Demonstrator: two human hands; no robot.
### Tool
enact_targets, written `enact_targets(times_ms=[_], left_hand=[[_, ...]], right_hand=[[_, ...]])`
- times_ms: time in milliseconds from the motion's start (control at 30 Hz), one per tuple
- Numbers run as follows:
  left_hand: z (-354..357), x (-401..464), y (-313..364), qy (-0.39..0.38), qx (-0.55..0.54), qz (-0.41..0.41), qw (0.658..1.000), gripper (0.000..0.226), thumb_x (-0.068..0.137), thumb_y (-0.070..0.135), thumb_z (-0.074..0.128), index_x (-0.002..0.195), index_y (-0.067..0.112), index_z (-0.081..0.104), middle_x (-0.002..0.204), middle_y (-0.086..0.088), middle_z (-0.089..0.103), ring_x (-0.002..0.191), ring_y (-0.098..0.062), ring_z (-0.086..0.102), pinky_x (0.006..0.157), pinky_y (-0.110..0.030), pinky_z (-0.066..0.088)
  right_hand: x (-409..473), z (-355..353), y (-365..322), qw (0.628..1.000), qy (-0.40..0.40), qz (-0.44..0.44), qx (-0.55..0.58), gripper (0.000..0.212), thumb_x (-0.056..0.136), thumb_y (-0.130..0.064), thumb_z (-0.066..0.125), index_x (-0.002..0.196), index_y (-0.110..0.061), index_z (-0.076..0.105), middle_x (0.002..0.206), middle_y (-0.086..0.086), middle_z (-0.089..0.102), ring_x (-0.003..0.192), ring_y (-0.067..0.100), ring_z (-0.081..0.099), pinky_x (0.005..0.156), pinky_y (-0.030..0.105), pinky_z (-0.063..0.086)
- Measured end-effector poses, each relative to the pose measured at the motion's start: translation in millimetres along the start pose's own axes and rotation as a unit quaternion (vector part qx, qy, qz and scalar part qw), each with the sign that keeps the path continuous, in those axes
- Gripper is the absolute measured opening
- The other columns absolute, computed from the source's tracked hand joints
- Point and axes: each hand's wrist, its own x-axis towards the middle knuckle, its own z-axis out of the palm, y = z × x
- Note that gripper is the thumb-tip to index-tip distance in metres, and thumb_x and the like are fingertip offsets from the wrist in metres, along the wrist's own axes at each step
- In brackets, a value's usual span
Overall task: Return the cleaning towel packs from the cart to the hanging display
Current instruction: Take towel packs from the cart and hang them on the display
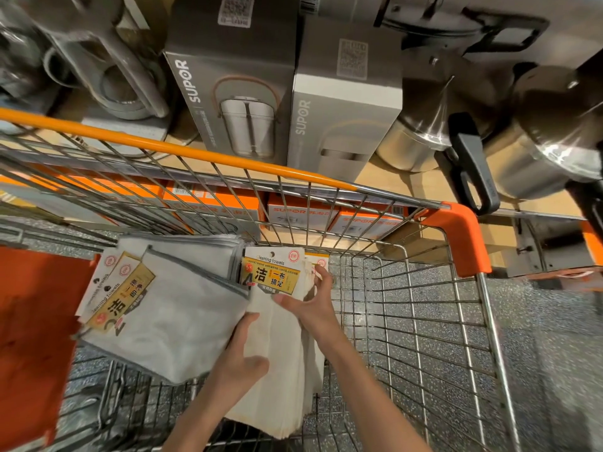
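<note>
An orange flap (36,337) lay at the cart's left end, and beside it the grey towel packs (163,308) rested in the wire cart (424,321), their yellow labels turned sideways. Next to them the left hand (243,357) held the cream towel pack (280,340), thumb over its front and fingers curled behind its left edge. The right hand (310,303) pinched the same pack's right edge just under its label. Behind the cart, shelves held grey boxes (235,102) and steel pots (535,151)
</note>
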Motion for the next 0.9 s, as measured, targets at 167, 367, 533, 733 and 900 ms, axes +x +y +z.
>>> enact_targets(times_ms=[167, 367, 533, 733, 900], left_hand=[[2, 1, 0, 0.003, -0.005, 0.001, 1.0, 0.073, 0.083, 0.006, 0.056, 0.138, 0.042, 0.025, 0.128, 0.024, 0.034, 0.079, 0.038, 0.037, 0.068, -0.005, 0.041], [2, 0, -3, 0.008, -0.01, 0.006, 1.0, 0.074, 0.081, 0.004, 0.057, 0.136, 0.043, 0.027, 0.132, 0.024, 0.031, 0.1, 0.027, 0.039, 0.078, -0.013, 0.042], [3, 2, -2, 0.007, 0.007, 0.014, 1.0, 0.075, 0.082, 0.006, 0.057, 0.14, 0.04, 0.025, 0.133, 0.026, 0.026, 0.121, 0.001, 0.032, 0.088, -0.021, 0.039], [5, -2, 3, 0.005, 0.02, 0.013, 1.0, 0.074, 0.084, 0.004, 0.057, 0.147, 0.028, 0.027, 0.146, 0.016, 0.016, 0.133, 0.006, 0.008, 0.115, -0.037, 0.028], [3, -16, 19, 0.033, 0.021, 0.046, 0.998, 0.064, 0.086, 0.001, 0.058, 0.143, 0.023, 0.037, 0.153, 0.009, 0.019, 0.141, -0.002, 0.013, 0.113, -0.04, 0.031]], right_hand=[[-7, 2, 1, 0.998, -0.027, -0.053, -0.033, 0.107, 0.065, -0.004, 0.082, 0.126, -0.058, 0.013, 0.135, -0.018, 0.041, 0.125, -0.001, 0.043, 0.095, 0.015, 0.043], [-27, 4, 4, 0.99, -0.033, -0.082, -0.113, 0.094, 0.077, -0.023, 0.07, 0.138, -0.061, 0.009, 0.149, -0.015, 0.027, 0.137, 0.01, 0.032, 0.109, 0.049, 0.035], [-31, 5, -5, 0.972, -0.024, -0.104, -0.212, 0.091, 0.089, -0.018, 0.058, 0.133, -0.068, -0.004, 0.148, 0.0, 0.023, 0.119, 0.017, 0.041, 0.102, 0.038, 0.034], [-36, 4, -15, 0.968, -0.052, -0.107, -0.221, 0.084, 0.092, -0.006, 0.05, 0.131, -0.07, 0.013, 0.154, 0.001, 0.018, 0.119, 0.008, 0.045, 0.097, 0.025, 0.032], [-49, -6, -32, 0.976, -0.009, -0.111, -0.187, 0.077, 0.085, -0.003, 0.057, 0.128, -0.062, 0.036, 0.139, 0.004, 0.038, 0.131, 0.018, 0.03, 0.11, 0.032, 0.03]])
